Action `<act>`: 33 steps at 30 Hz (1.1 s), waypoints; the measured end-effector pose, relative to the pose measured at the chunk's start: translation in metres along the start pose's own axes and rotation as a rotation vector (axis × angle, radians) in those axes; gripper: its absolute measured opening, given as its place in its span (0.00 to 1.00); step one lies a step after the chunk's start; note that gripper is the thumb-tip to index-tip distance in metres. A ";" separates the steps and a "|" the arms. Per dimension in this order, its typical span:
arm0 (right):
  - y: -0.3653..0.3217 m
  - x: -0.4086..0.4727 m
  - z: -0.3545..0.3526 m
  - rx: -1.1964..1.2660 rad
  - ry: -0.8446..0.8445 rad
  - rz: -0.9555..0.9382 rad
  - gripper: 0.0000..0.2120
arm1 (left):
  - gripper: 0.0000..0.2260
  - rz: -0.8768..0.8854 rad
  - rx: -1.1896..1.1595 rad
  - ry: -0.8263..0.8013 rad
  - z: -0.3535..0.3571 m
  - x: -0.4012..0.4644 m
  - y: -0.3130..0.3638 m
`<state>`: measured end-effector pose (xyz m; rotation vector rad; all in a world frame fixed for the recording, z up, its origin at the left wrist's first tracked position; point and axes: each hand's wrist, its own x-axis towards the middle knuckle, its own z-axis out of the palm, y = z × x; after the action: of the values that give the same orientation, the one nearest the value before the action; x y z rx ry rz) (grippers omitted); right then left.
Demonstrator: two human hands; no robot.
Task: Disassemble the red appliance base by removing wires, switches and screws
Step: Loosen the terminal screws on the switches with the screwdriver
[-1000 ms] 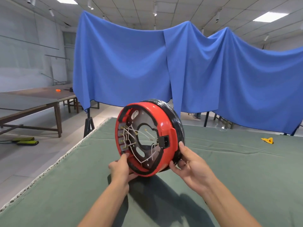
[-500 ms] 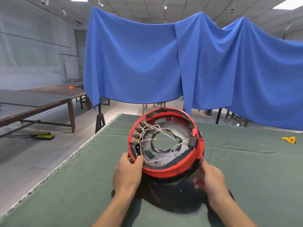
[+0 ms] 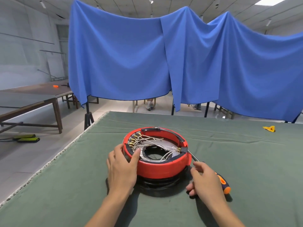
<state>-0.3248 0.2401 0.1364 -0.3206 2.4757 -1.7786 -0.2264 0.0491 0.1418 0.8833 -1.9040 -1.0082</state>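
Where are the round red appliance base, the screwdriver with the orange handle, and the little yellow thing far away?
Round red appliance base (image 3: 161, 168): head view, near outer wall.
Orange-handled screwdriver (image 3: 223, 183): head view, handle.
Small yellow object (image 3: 269, 128): head view, its middle.

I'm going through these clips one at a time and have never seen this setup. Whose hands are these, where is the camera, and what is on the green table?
There is no robot: a person wears a camera on their head, looking forward and down at their own hands. The red appliance base sits open side up on the green table, its white wires showing inside. The left hand grips its rim, thumb over the edge. The right hand holds nothing and hovers over a screwdriver lying beside the base. A small yellow object lies further off, under a blue cloth backdrop.
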 end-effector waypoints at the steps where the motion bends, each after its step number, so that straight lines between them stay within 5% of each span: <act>1: 0.000 -0.002 -0.003 -0.025 0.062 -0.073 0.09 | 0.23 0.014 0.000 -0.006 0.002 -0.001 0.001; 6: -0.006 -0.001 -0.021 -0.524 0.386 -0.440 0.11 | 0.21 -0.015 -0.068 -0.045 0.002 -0.002 0.000; 10: 0.003 0.011 -0.033 -0.836 0.319 -0.240 0.20 | 0.23 -0.044 -0.111 -0.090 0.002 -0.004 -0.001; 13: 0.012 0.016 -0.040 -0.995 0.276 -0.119 0.17 | 0.20 -0.043 -0.111 -0.099 0.001 -0.002 -0.002; 18: 0.021 0.025 -0.045 -0.639 0.382 -0.084 0.11 | 0.09 0.020 -0.278 -0.258 0.006 0.009 0.009; 23: 0.027 0.027 -0.055 -0.092 0.428 -0.070 0.07 | 0.18 0.045 -0.316 -0.582 0.004 0.027 0.026; 26: 0.021 0.030 -0.059 0.151 0.364 -0.002 0.16 | 0.21 0.067 -0.206 -0.844 0.003 0.039 0.038; 29: 0.013 0.030 -0.063 0.317 0.218 0.062 0.21 | 0.21 0.220 0.035 -0.819 0.009 0.044 0.053; 33: 0.012 0.029 -0.062 0.264 0.043 0.044 0.19 | 0.18 0.323 0.385 -0.546 0.027 0.041 0.060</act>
<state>-0.3662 0.2951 0.1465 -0.2090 2.2168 -2.0813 -0.2800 0.0500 0.1968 0.4973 -2.6638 -0.7403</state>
